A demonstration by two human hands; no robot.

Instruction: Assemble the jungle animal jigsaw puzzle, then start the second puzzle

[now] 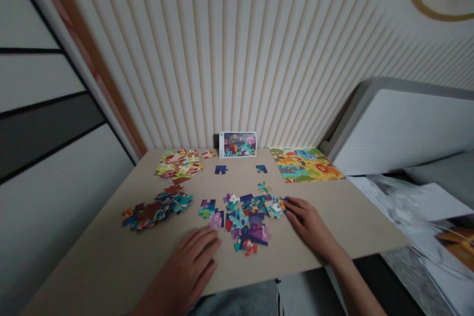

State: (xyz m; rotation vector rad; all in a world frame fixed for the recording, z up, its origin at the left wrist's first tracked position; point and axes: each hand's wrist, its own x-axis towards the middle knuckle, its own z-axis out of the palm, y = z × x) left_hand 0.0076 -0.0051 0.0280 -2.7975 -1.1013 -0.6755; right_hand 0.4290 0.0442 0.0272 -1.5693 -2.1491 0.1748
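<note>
A: Surface, room?
B: Beige table (344, 217). Picture card (239, 144) is stood at its far edge, backed by pleated wall (207, 59). Grey padded panel (411, 128) is placed right of card, white panelling (55, 207) left.
A: What's on top?
B: Right of card, animal puzzle (307, 164) is laid flat. Left of card, yellow-green pile (179, 164) is heaped; darker heap (157, 212), front-left. Loose cluster (239, 219) is spread in front of card.
A: Grip?
B: Left hand (188, 261) is held palm down, fingers loosely extended, front-left of card. Orange piece (283, 204) is touched by right hand (305, 219), front-right of card; pinch can't be told.
</note>
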